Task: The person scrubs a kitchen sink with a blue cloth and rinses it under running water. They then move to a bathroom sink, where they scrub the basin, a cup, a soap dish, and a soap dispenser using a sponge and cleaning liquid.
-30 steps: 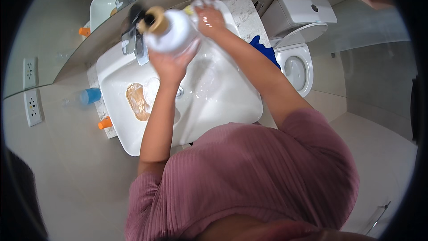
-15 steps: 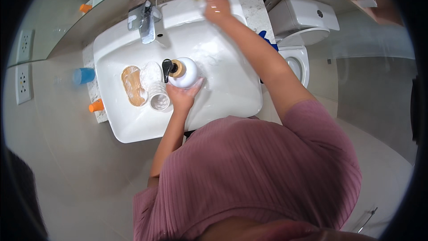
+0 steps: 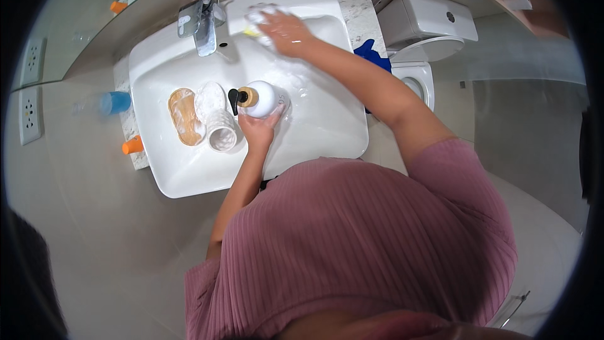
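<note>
In the white sink (image 3: 321,145), my left hand (image 3: 258,129) is closed round the lower side of a white soap dispenser (image 3: 269,98) with a black pump and a wood-coloured collar. My right hand (image 3: 286,33) lies over the sink's back slope, pressing a foamy sponge (image 3: 253,29) whose yellow edge shows under the fingers. Left of the dispenser are a white textured cup (image 3: 221,133) tipped on its side, a white round dish (image 3: 211,98) with foam on it, and a soapy wood-coloured tray (image 3: 183,117).
A chrome faucet (image 3: 204,25) rises at the sink's back left. On the left counter are a blue cup (image 3: 116,103) and an orange-capped object (image 3: 132,145). A blue cloth (image 3: 372,55) hangs at the right counter edge, beside the toilet (image 3: 434,25).
My right hand has moved left and nearer with the sponge, from the back rim down onto the slope of the sink. My left hand stays on the dispenser.
</note>
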Demonstrator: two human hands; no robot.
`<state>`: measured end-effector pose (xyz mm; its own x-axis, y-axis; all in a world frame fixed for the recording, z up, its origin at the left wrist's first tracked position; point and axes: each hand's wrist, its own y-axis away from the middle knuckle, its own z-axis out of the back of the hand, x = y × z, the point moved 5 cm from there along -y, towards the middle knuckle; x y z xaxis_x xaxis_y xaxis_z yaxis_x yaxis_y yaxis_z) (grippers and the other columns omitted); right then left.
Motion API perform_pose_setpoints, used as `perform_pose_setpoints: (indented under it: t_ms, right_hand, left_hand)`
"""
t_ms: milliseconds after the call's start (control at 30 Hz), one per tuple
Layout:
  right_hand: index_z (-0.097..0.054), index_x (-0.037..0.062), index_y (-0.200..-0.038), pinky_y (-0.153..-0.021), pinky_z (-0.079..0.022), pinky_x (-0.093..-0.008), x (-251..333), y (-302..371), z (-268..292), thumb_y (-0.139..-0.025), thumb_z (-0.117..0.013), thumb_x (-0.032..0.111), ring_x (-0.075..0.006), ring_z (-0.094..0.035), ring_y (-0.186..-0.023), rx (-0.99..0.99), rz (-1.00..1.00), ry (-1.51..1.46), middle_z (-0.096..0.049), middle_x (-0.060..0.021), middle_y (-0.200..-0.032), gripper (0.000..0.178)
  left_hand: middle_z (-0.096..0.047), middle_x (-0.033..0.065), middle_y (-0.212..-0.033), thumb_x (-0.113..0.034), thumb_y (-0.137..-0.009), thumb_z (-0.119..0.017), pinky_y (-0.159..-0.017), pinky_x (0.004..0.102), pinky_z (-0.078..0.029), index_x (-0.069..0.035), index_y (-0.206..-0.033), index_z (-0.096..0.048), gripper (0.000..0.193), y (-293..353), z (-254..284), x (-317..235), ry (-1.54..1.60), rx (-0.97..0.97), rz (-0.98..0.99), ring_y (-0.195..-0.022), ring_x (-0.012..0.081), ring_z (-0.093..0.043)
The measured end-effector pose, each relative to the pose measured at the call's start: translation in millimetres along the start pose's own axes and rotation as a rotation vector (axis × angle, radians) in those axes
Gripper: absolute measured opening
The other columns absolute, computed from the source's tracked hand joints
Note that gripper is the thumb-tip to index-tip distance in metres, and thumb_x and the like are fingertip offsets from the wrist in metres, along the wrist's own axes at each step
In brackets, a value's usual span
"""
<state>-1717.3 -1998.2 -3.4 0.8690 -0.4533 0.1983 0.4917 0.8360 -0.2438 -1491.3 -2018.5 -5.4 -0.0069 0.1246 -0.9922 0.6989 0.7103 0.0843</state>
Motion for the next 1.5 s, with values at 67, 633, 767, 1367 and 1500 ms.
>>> perform_pose_setpoints:
  t_ms: [67, 633, 767, 1367, 1500]
  right_hand:
    - [-0.056, 0.012, -0.12, -0.098, -0.04, -0.0464, -36, 29, 24, -0.089, -0.05, 0.035, -0.0317, -0.044, -0.124, 0.066, -0.104, 0.121, -0.044, -0.0124, -0.136, 0.039]
    - [-0.03, 0.0173, -0.143, -0.101, -0.036, -0.0507, 88, 193, -49, -0.092, -0.041, 0.031, -0.0435, -0.024, -0.134, 0.683, 0.226, 0.084, -0.024, -0.0133, -0.149, 0.055]
    - [-0.03, 0.022, -0.143, -0.102, -0.036, -0.0447, 42, 214, 18, -0.09, -0.045, 0.038, -0.0367, -0.03, -0.134, 0.854, 0.321, 0.213, -0.026, -0.0113, -0.149, 0.057]
    - [-0.038, 0.0052, -0.136, -0.106, -0.029, -0.0439, 98, 234, 32, -0.094, -0.041, 0.034, -0.0327, -0.034, -0.131, 1.06, -0.025, -0.25, -0.041, -0.0174, -0.139, 0.051]
    - [-0.03, 0.0053, -0.141, -0.11, -0.022, -0.0427, 152, 214, 3, -0.094, -0.04, 0.042, -0.0344, -0.027, -0.135, 1.0, -0.013, -0.536, -0.032, -0.0177, -0.144, 0.06]
  left_hand:
    - [-0.064, 0.0161, -0.101, -0.004, -0.065, -0.081, -0.083, 0.0342, -0.051, 0.008, -0.105, -0.054, 0.05, -1, -5, -7, -0.035, 0.063, 0.01, -0.091, 0.0223, -0.064]
    - [-0.054, 0.0172, -0.113, -0.012, -0.063, -0.085, -0.088, 0.0351, -0.048, 0.006, -0.122, -0.037, 0.078, -31, 26, -13, -0.073, -0.094, -0.093, -0.102, 0.0248, -0.058]
    - [-0.056, 0.0169, -0.11, -0.015, -0.061, -0.086, -0.087, 0.0353, -0.049, 0.005, -0.119, -0.041, 0.076, -30, 33, -16, -0.138, -0.123, -0.113, -0.099, 0.0245, -0.059]
    - [-0.057, 0.0143, -0.108, 0.006, -0.067, -0.076, -0.085, 0.034, -0.054, 0.009, -0.114, -0.038, 0.06, -37, 64, -62, 0.041, 0.051, -0.304, -0.095, 0.0209, -0.061]
    - [-0.056, 0.0157, -0.107, 0.006, -0.066, -0.076, -0.084, 0.0353, -0.055, 0.008, -0.116, -0.038, 0.063, -35, 103, -81, 0.403, 0.012, -0.162, -0.096, 0.022, -0.06]
